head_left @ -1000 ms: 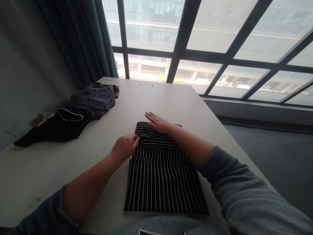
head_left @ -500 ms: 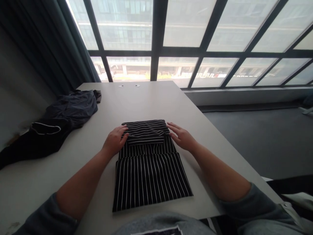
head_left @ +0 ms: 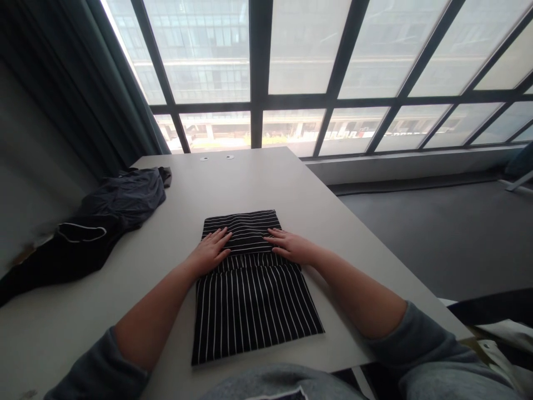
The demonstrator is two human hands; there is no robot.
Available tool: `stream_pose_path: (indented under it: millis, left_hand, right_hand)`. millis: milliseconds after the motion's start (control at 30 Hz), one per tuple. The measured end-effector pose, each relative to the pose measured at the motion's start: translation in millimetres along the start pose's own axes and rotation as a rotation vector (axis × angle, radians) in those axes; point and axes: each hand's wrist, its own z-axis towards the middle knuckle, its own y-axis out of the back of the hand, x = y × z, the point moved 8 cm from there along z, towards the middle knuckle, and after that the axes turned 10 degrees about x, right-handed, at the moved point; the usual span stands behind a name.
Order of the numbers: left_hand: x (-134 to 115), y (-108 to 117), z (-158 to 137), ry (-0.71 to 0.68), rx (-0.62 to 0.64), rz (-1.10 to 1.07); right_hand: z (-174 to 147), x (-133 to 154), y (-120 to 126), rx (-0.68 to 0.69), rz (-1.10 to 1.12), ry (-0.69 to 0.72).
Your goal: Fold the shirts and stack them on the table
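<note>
Indoors, left hand (head_left: 210,251) and right hand (head_left: 292,246), both spread, rest on folded striped cloth (head_left: 254,311), atop a white table (head_left: 245,186).

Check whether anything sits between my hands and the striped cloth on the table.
Nothing visible does: the left hand and right hand rest directly on the striped cloth. The dark clothes lie apart from it, off to the left.
</note>
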Motion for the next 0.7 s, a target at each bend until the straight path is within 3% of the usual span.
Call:
stream_pose_path:
  millis: [167,367,533,700]
  left_hand:
    - [-4.2,3.5,-5.6,-0.010,0.038,0.000]
    - [-17.0,12.2,-22.0,-0.104,0.022,-0.053]
    - [-21.9,20.9,-38.3,-0.112,0.024,-0.119]
    - [-26.5,28.1,-63.4,-0.109,-0.011,-0.162]
  right_hand:
    - [-2.8,-1.3,0.6,0.072,0.001,-0.003]
    - [-11.5,-0.3,19.9,-0.119,0.000,0.057]
    - [-11.0,3.7,13.8,-0.045,-0.026,0.041]
    - [-23.9,18.3,21.6,-0.084,0.008,0.154]
